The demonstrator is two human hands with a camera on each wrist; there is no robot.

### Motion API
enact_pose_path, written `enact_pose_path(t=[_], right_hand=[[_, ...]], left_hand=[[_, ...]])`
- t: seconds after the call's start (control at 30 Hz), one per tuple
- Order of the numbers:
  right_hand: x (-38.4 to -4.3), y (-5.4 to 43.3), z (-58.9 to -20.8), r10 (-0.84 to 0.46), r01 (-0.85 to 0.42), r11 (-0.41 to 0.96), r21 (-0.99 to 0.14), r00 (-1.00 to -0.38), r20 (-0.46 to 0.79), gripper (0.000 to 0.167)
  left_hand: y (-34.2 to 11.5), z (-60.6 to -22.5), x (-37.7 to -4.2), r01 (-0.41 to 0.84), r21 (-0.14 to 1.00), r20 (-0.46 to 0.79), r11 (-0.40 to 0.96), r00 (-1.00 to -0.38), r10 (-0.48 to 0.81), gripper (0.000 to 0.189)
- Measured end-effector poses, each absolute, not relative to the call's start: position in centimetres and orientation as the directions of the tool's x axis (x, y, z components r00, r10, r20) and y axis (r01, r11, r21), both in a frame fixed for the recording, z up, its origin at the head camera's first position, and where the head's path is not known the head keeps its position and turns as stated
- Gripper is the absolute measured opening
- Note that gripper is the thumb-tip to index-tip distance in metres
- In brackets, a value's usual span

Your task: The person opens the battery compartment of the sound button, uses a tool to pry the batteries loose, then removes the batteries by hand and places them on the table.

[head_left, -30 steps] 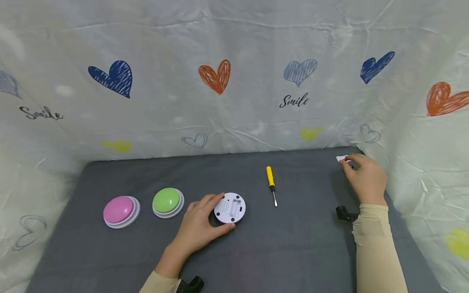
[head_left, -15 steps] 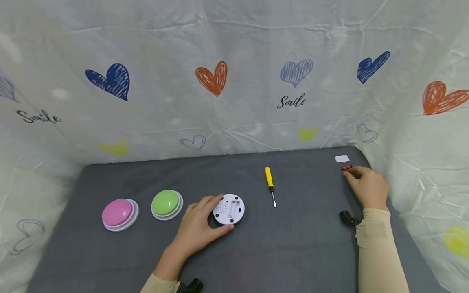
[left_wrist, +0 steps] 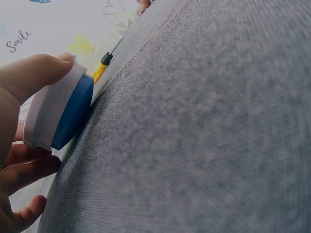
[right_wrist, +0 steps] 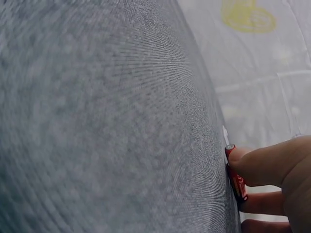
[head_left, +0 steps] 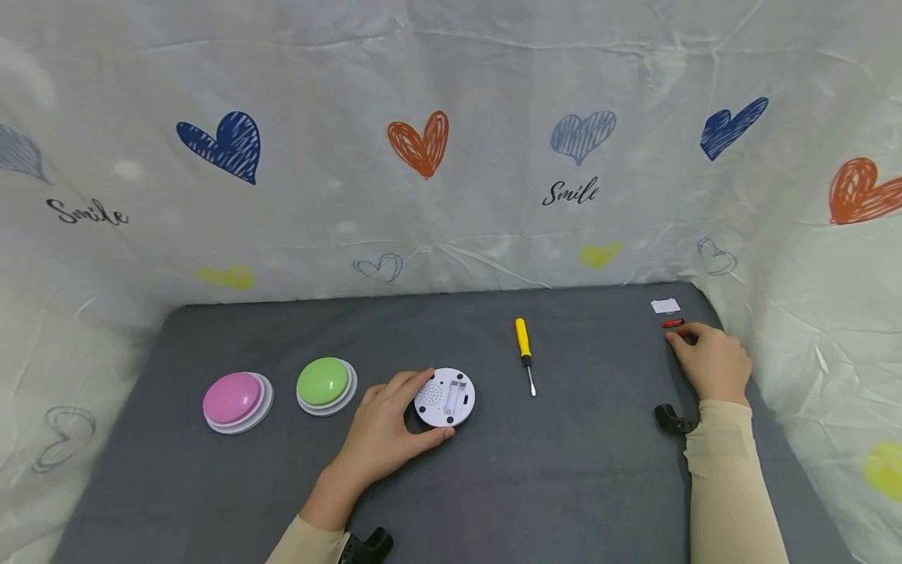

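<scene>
Head view, near to far: 2 tan sleeves [head_left: 729, 478] w/ 2 black wrist devices [head_left: 672, 421], 2 bare hands, 3 round buttons, 1 yellow-handled screwdriver [head_left: 524, 345], at least 1 red battery [right_wrist: 238, 184] (exact no. unclear) & 1 small white flat piece [head_left: 665, 305], all on or above a dark grey tabletop [head_left: 535, 486]. Behind: pale cloth [head_left: 486, 70] printed w/ hearts & "Smile".

The upturned button [head_left: 445, 397], white base up & blue dome below, is btw the thumb & fingers of the L hand [head_left: 387, 427]. Pink button [head_left: 232, 398] & green button [head_left: 322, 381] sit dome-up to that hand's left. Screwdriver lies btw the hands, tip toward the viewer. Battery is at the R hand's [head_left: 712, 362] fingertips; white piece lies just beyond.

L arm reaches in from bottom centre, angled R; hand spread in a wide C, thumb near side, fingers far side, gripping the button's rim. R arm reaches fwd along the R side; fingers bent, thumb & finger nearly together, pinching the battery at tabletop level.
</scene>
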State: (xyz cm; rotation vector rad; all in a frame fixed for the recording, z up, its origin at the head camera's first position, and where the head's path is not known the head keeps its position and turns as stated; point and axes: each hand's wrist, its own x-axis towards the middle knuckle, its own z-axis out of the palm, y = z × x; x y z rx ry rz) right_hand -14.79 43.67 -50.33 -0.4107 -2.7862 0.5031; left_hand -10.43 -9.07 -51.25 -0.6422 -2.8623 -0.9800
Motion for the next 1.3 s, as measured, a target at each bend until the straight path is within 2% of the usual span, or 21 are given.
enact_pose_path(t=[0.23,0.4,0.5,0.63,0.73,0.83,0.97,1.07,1.3], right_hand=[[-14.8,43.0,-49.6,0.316,0.199,0.896,-0.397,-0.914,0.256,0.035],[-15.6,40.1,-48.1,0.214,0.052,0.916,-0.398,-0.902,0.376,0.039],[-16.1,36.6,-47.2,0.088,-0.090,0.912,-0.401,-0.910,0.405,0.042],[-16.2,30.8,-46.7,-0.146,-0.318,0.855,-0.409,-0.905,0.399,0.046],[-15.6,26.2,-46.9,-0.339,-0.473,0.774,-0.421,-0.871,0.355,0.054],[-14.4,22.1,-47.5,-0.517,-0.573,0.679,-0.459,-0.817,0.256,0.066],[-12.9,18.6,-48.5,-0.677,-0.638,0.560,-0.529,-0.720,0.152,0.077],[-12.7,17.7,-48.9,-0.721,-0.663,0.508,-0.551,-0.677,0.150,0.078],[-13.7,18.5,-48.9,-0.711,-0.668,0.488,-0.562,-0.677,0.189,0.070]], left_hand=[[-9.2,-51.1,-10.4,0.407,0.579,0.174,0.706,-0.908,0.380,0.093],[-9.2,-51.1,-10.4,0.408,0.577,0.170,0.707,-0.907,0.385,0.093],[-9.3,-51.0,-10.4,0.408,0.580,0.171,0.705,-0.907,0.384,0.093],[-9.3,-50.9,-10.4,0.409,0.582,0.171,0.703,-0.907,0.385,0.094],[-9.2,-50.9,-10.4,0.410,0.582,0.171,0.702,-0.906,0.387,0.095],[-9.1,-50.9,-10.4,0.414,0.581,0.169,0.700,-0.903,0.394,0.095],[-8.8,-51.0,-10.3,0.428,0.572,0.169,0.700,-0.896,0.409,0.095],[-8.5,-51.0,-10.4,0.444,0.555,0.181,0.704,-0.890,0.419,0.095],[-7.3,-50.5,-11.3,0.455,0.546,0.191,0.703,-0.885,0.425,0.095]])
